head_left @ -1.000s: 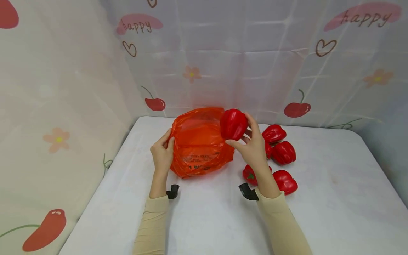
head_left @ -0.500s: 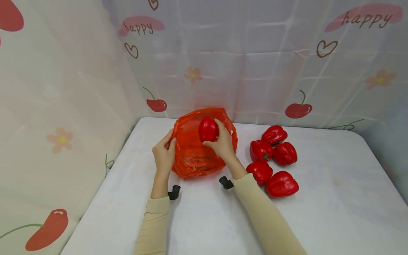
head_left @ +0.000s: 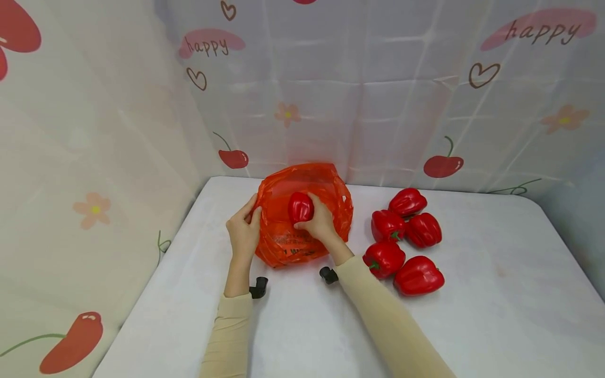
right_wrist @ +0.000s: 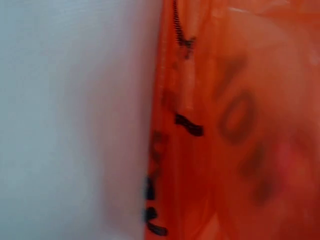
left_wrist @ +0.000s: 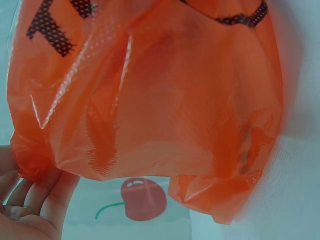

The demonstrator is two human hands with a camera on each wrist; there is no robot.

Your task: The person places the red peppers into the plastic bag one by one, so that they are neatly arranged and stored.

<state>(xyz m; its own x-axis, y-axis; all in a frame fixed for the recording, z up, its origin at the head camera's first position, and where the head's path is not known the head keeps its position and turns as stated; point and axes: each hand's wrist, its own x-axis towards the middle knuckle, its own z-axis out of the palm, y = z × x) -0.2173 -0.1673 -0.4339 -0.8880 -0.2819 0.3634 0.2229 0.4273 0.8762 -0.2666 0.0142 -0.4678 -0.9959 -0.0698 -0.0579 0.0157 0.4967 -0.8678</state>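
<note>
An orange plastic bag (head_left: 279, 252) lies on the table with its mouth spread wide. My left hand (head_left: 243, 231) pinches the bag's left rim; in the left wrist view, the fingers of that left hand (left_wrist: 37, 200) grip a bunched edge of the bag (left_wrist: 165, 110). Inside the bag's mouth, my right hand (head_left: 320, 219) holds a red bell pepper (head_left: 300, 208), thumb below and fingers behind it. The right wrist view is filled by the bag's printed side (right_wrist: 235, 150), and the right hand is hidden there.
To the right of the bag several red bell peppers (head_left: 419, 276) lie in a loose group on the white table (head_left: 496, 315). A printed curtain (head_left: 378, 105) hangs along the table's back edge, another side at left.
My right hand has carried the bell pepper leftward from beside the bag's right rim, then down into its mouth. The left hand keeps its pinch on the rim.
</note>
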